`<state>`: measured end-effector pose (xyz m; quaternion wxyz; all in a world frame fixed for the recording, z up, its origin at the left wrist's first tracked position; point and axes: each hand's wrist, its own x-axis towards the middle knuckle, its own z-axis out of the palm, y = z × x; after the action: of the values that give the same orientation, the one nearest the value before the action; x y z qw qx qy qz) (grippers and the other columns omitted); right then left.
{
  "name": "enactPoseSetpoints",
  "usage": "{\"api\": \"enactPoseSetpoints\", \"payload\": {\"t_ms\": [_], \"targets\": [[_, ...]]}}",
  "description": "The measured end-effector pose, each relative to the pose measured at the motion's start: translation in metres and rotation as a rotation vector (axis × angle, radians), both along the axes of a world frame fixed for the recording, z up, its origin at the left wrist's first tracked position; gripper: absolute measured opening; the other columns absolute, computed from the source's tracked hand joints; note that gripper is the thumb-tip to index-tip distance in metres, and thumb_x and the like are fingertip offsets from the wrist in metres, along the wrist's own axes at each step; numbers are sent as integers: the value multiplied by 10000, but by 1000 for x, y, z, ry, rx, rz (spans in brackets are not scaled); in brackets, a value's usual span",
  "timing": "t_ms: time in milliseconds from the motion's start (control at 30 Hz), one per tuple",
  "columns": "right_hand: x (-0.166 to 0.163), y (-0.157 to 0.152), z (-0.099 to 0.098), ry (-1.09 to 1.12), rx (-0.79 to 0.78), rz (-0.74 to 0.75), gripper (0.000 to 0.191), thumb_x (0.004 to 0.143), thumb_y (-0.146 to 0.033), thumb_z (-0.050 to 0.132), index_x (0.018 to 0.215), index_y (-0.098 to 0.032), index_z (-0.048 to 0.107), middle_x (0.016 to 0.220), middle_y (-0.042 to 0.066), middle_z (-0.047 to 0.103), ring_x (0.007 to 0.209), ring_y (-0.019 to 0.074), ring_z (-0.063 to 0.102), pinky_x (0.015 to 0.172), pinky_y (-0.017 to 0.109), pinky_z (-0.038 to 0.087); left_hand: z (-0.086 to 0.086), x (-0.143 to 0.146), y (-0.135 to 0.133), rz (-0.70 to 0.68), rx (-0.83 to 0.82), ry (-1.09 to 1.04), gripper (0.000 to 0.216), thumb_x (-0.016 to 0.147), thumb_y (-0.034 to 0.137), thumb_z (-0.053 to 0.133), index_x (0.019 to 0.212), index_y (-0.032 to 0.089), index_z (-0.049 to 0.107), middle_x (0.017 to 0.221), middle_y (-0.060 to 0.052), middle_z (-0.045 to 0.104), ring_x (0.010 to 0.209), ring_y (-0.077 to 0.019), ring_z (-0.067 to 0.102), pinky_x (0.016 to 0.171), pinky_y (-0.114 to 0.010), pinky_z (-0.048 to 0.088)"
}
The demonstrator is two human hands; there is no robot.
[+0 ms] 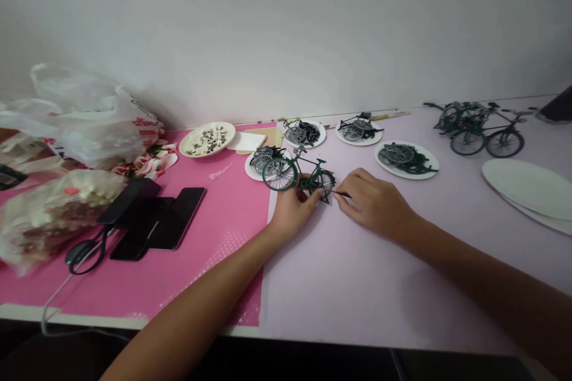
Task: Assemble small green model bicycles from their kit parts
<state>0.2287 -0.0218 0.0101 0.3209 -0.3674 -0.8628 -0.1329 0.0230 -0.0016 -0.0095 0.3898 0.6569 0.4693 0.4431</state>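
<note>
A small dark green model bicycle [295,173] stands upright on the pale lilac tabletop [357,274]. My left hand [292,209] is closed on its frame near the rear wheel. My right hand [373,202] rests on the table just right of the bicycle, its fingers pinched on a thin dark tool [343,194] whose tip points at the rear wheel. Behind the bicycle sits a white plate of bicycle parts [263,161].
Three more plates of parts [407,159] line the back. Finished model bicycles [480,126] stand far right, by empty plates [527,187]. On the pink mat [214,232] lie phones [154,220], scissors [87,250], plastic bags [75,125] and a dish of small pieces [207,139].
</note>
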Motion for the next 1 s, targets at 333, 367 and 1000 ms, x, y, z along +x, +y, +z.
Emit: {"api": "enactPoseSetpoints", "payload": {"t_ms": [333, 367, 1000], "targets": [[1, 0, 2, -83, 91, -5, 287, 1034, -198, 579, 747, -208, 571, 664, 17, 591, 715, 191, 563, 574, 321, 378, -2, 0, 2, 12, 6, 6, 270, 888, 331, 724, 1099, 191, 630, 801, 1, 654, 619, -122, 564, 607, -248, 455], [1, 0, 3, -92, 97, -4, 289, 1035, -199, 580, 746, -208, 577, 663, 19, 592, 717, 195, 563, 580, 323, 380, -2, 0, 2, 12, 6, 5, 265, 887, 329, 723, 1094, 192, 631, 800, 1, 655, 617, -122, 563, 604, -248, 454], [3, 0, -8, 9, -87, -67, 17, 991, -208, 539, 980, -201, 550, 917, 78, 657, 758, 213, 644, 586, 309, 438, 1, 0, -1, 8, 2, -6, 259, 892, 319, 729, 1096, 193, 631, 857, -10, 689, 632, -120, 571, 621, -246, 460]]}}
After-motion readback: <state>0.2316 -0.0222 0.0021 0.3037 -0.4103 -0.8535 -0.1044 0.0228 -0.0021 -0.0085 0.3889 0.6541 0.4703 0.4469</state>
